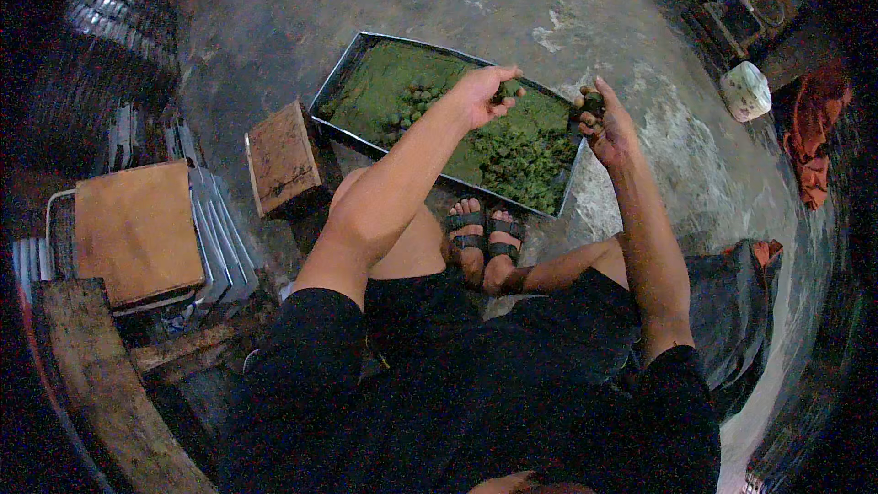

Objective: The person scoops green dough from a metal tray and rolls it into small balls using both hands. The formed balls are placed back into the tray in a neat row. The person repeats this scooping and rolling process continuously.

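Observation:
A shallow rectangular tray with metal edges [335,74] lies on the floor just beyond my sandalled feet. Fine green powdery material [405,65] covers much of its bottom. Small rounded green balls [420,101] cluster near its middle, partly hidden by my left forearm. Loose, clumpy green material [528,165] is heaped at the near right end. Above the tray, my left hand [481,97] curls around a green lump [509,90]. My right hand [610,127] is raised by the tray's right corner, its fingers bent around a dark green lump [591,106].
A wooden box [282,158] stands left of the tray. Farther left are a chair with a tan panel [137,233] and grey slatted pieces [223,226]. A white container [746,91] and reddish cloth [813,144] lie far right. Dark fabric [727,309] is beside my right leg.

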`<state>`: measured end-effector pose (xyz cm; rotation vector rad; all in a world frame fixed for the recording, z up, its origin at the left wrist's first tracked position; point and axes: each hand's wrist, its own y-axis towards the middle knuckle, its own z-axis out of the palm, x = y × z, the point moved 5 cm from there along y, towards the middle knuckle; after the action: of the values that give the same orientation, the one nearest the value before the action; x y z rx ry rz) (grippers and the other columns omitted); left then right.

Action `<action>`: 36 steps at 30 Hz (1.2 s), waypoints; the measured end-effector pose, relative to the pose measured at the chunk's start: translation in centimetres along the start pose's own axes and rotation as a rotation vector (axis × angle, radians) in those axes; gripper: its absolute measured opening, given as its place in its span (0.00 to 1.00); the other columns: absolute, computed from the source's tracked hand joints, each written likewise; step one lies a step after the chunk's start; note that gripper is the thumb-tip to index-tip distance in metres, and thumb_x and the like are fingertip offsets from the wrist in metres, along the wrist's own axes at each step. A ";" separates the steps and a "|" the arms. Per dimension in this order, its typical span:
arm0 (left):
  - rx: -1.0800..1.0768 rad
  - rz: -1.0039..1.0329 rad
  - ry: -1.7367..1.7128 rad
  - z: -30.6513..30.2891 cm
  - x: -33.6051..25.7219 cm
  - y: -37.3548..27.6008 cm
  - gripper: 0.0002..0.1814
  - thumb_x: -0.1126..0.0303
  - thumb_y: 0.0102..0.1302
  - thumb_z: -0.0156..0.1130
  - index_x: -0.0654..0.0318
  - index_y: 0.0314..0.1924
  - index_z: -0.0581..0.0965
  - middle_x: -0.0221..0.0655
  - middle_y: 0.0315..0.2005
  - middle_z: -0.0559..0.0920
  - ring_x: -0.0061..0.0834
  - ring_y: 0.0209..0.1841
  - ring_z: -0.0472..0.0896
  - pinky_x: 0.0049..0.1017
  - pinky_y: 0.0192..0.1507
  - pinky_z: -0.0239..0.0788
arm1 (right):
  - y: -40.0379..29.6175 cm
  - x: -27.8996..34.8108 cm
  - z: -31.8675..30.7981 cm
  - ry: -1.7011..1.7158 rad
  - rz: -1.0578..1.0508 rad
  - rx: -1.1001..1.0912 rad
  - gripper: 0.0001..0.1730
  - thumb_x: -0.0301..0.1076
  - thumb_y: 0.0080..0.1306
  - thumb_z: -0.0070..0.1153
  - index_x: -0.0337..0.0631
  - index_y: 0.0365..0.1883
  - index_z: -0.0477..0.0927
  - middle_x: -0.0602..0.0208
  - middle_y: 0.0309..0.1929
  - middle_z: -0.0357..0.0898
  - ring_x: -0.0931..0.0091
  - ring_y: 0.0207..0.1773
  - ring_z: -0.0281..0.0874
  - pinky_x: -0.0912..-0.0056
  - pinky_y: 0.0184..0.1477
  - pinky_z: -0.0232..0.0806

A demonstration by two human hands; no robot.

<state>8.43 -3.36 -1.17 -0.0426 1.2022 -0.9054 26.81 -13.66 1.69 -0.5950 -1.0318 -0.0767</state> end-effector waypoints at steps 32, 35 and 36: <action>-0.073 0.099 -0.157 0.5 -2.6 -2.7 0.30 0.40 0.64 0.53 0.55 0.15 0.68 0.31 0.12 0.71 0.23 0.12 0.65 0.23 0.13 0.52 | 2.0 -1.8 0.0 -0.329 -0.124 0.124 0.18 0.49 0.68 0.48 0.43 0.34 0.73 0.68 0.22 0.72 0.77 0.17 0.65 0.76 0.18 0.57; -0.107 0.066 -0.172 -0.1 -1.9 -2.4 0.25 0.42 0.65 0.53 0.57 0.26 0.73 0.31 0.19 0.75 0.21 0.16 0.67 0.22 0.14 0.52 | 0.1 -1.6 1.2 -0.080 0.070 0.194 0.18 0.50 0.68 0.47 0.43 0.35 0.73 0.69 0.22 0.72 0.78 0.16 0.64 0.76 0.19 0.57; -0.113 0.069 -0.156 -0.5 -1.4 -2.1 0.25 0.41 0.65 0.53 0.57 0.29 0.73 0.31 0.21 0.76 0.21 0.17 0.67 0.21 0.15 0.52 | -0.1 -1.7 1.0 0.004 0.077 0.120 0.19 0.51 0.68 0.47 0.43 0.31 0.73 0.69 0.20 0.71 0.79 0.15 0.61 0.75 0.17 0.55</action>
<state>6.72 -3.66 0.77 -0.1592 1.1012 -0.7595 25.12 -13.62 0.65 -0.5239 -1.0009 0.0515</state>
